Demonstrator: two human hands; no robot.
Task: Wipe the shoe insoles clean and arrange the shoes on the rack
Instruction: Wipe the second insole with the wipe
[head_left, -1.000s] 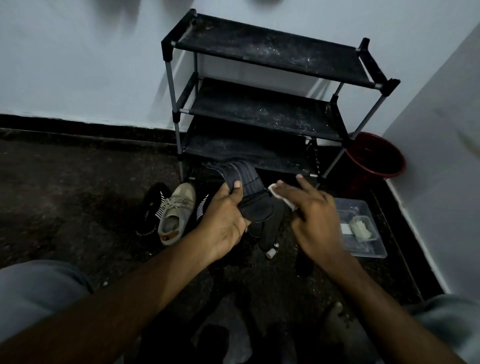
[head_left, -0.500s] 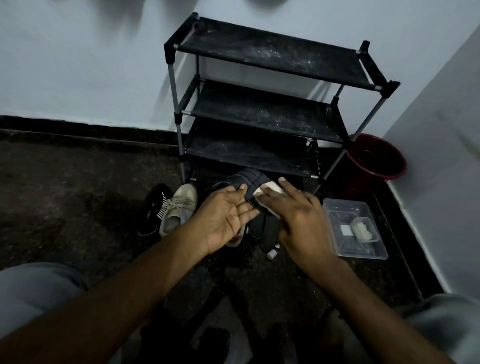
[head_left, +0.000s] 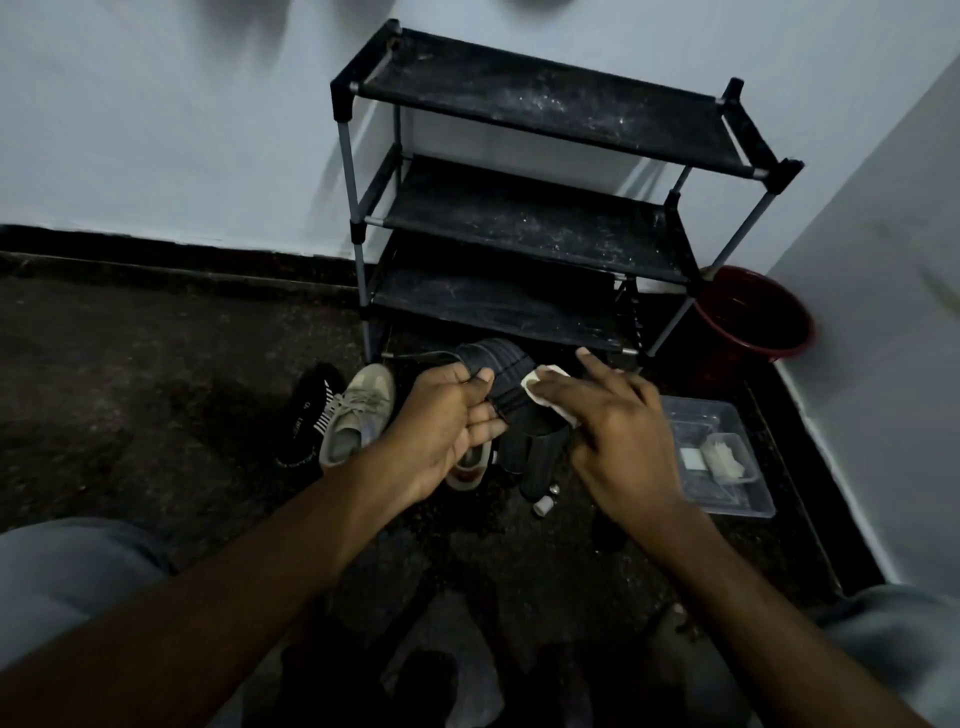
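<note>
My left hand (head_left: 447, 415) pinches a dark ribbed insole (head_left: 506, 376) by its left edge, holding it up in front of the black three-shelf shoe rack (head_left: 519, 218). My right hand (head_left: 613, 431) presses a white wipe (head_left: 545, 387) against the insole's right side, fingers mostly straight. A beige sneaker (head_left: 358, 415) and a black shoe with white stripes (head_left: 306, 415) lie on the floor left of my hands. More dark insoles (head_left: 530, 452) lie below the held one. All rack shelves are bare and dusty.
A clear plastic box (head_left: 727, 457) with white pieces sits on the floor to the right. A red bucket (head_left: 753, 317) stands in the corner beside the rack. A small white cap (head_left: 543, 505) lies on the dark floor. Walls close in behind and right.
The insole has lifted back up from the low position of half a second ago. My left hand now pinches its edge, and the wipe has moved along its right side.
</note>
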